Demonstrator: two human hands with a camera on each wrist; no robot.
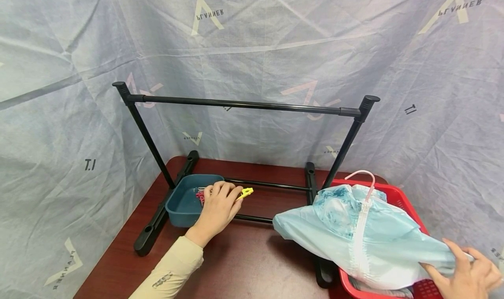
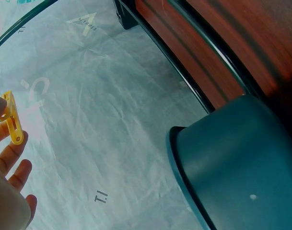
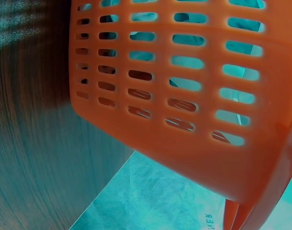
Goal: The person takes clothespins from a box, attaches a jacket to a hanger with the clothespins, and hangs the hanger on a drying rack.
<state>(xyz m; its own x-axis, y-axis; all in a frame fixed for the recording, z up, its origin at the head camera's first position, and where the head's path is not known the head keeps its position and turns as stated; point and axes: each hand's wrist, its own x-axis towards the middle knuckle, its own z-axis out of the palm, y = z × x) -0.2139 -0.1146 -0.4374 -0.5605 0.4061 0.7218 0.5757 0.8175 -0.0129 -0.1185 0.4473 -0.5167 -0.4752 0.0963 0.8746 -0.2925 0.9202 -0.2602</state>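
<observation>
My left hand [image 1: 219,203] pinches a yellow clothespin [image 1: 246,192] over the right side of a blue tub [image 1: 185,219]. In the left wrist view the yellow clothespin [image 2: 12,120] sits between thumb and fingers, while the other fingers are spread. More clothespins [image 1: 200,196], pink ones among them, lie in the tub, partly hidden by the hand. At the far right, my right hand [image 1: 466,270] grips the end of a light blue and white zip jacket [image 1: 393,238]. A pink hanger [image 1: 364,173] pokes up from its collar. The right wrist view shows no fingers.
A black rack [image 1: 244,103] stands on the dark red table [image 1: 252,255], its feet reaching toward the front. The red basket [image 1: 405,203] beneath the jacket overlaps the rack's right foot; grey cloth shows inside it. Printed grey fabric [image 1: 252,28] hangs behind.
</observation>
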